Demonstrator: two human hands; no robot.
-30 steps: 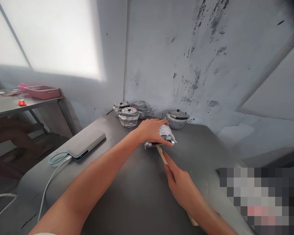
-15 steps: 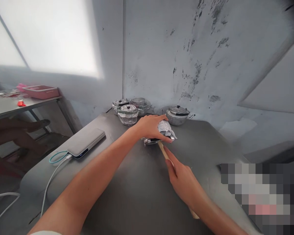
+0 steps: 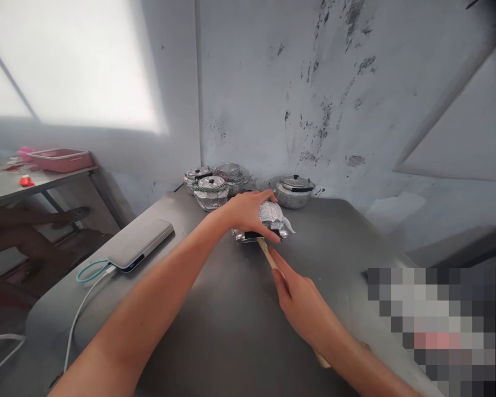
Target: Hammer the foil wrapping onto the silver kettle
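Left hand (image 3: pixel 251 212) on foil-wrapped pot (image 3: pixel 271 215), right hand (image 3: pixel 300 292) gripping wooden stick (image 3: pixel 268 258)

Worn on the head, facing forward
It looks down over the desk (image 3: pixel 231 320) toward the far wall (image 3: pixel 248 99).

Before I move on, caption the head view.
Left hand on a foil-covered object, right hand holding a wooden stick.

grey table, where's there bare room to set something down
The table is bare between the forearms and right of the right hand. It is crowded at the back left, with clustered pots, and mid-table, where the left hand grips a foil-covered object.
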